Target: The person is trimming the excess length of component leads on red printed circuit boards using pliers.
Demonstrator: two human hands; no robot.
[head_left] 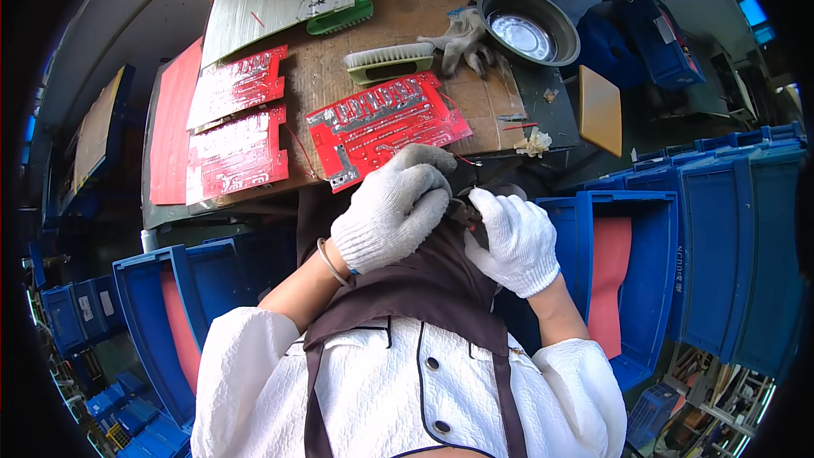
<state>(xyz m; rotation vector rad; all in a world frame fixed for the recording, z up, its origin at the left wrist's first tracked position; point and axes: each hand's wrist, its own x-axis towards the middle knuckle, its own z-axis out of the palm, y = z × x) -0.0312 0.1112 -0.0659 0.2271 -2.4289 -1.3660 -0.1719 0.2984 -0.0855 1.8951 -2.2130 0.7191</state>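
Both my hands wear white knitted gloves and meet in front of the dark apron, just below the table edge. My left hand (397, 203) is closed, fingers curled, close to the near edge of a red circuit board (381, 129). My right hand (515, 242) is also closed, its thumb and fingers bent toward the left one. Between them is a small dark object (462, 212) with a bit of red, too covered to name. The circuit board lies tilted on the cardboard, with silvery solder rows and thin wires at its sides.
Two more red circuit boards (237, 153) lie at the left. Behind are a white-bristled brush (390, 61), a green brush (341, 17), a used glove (465, 41) and a metal bowl (543, 47). Blue crates (632, 288) stand on both sides of me.
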